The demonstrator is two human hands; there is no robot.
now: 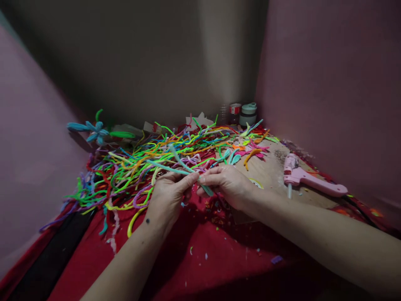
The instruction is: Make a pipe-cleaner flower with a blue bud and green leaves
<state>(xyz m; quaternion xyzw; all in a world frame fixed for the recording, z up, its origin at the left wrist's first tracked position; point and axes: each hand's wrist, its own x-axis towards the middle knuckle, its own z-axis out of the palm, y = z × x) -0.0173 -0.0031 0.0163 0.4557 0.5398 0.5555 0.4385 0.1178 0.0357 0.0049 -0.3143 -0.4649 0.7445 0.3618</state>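
Note:
Both hands meet in the middle of the head view over a light teal pipe cleaner [169,168]. Its two long ends reach up and left past the fingers, and a short teal part pokes out below. My left hand [171,194] pinches it between thumb and fingers. From the other side, my right hand [227,184] pinches it too, with fingertips touching those of the left. Just behind the hands spreads a big tangled heap of colourful pipe cleaners [131,163]. Small bent teal pieces [234,157] lie beyond my right hand.
A pink glue gun [316,179] rests on a cardboard sheet [269,167] at the right, its cord trailing off. A blue pipe-cleaner flower [96,132] is at the far left. A teal-lidded cup [248,115] and a red-labelled jar [234,113] stand at the back. Scraps dot the red cloth [200,259].

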